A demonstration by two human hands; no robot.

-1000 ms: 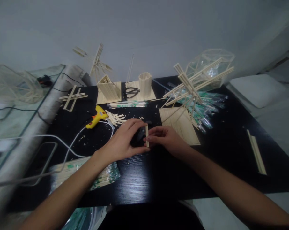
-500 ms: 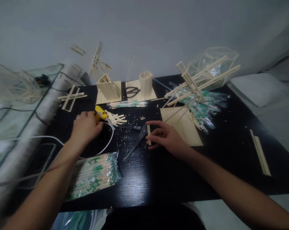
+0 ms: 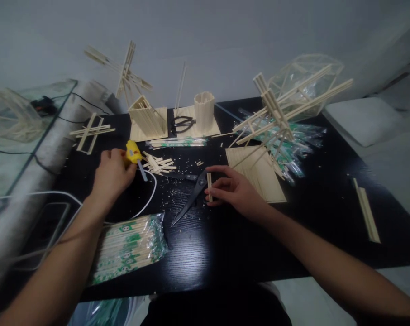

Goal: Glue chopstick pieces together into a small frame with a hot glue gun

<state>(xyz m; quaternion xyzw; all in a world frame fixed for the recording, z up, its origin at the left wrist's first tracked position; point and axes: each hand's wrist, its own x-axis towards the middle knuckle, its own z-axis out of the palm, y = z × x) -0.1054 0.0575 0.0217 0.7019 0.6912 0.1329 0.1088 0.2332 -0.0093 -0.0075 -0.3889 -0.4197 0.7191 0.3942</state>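
My left hand (image 3: 114, 172) is closed round a yellow glue gun (image 3: 133, 152), whose grey nozzle points down and to the right. The fingers of my right hand (image 3: 230, 188) pinch a short pair of wooden sticks (image 3: 209, 186), held upright in the picture. Just left of these sticks lies a pair of dark scissors (image 3: 192, 194) on the black table (image 3: 188, 267). Short cut sticks (image 3: 159, 164) are heaped to the right of the glue gun. A flat wooden panel (image 3: 259, 174) lies beyond my right hand.
A wrapped pack of sticks (image 3: 133, 246) lies near my left forearm. At the back stand a square stick box (image 3: 145, 117), a round stick cup (image 3: 204, 111) and a windmill-like frame (image 3: 276, 113) beside green wrappers (image 3: 302, 145). A white cord (image 3: 152, 194) loops below the glue gun.
My left hand has lifted the glue gun, and its nozzle has turned downward. My right hand still pinches the short sticks. The whole view has shifted slightly.
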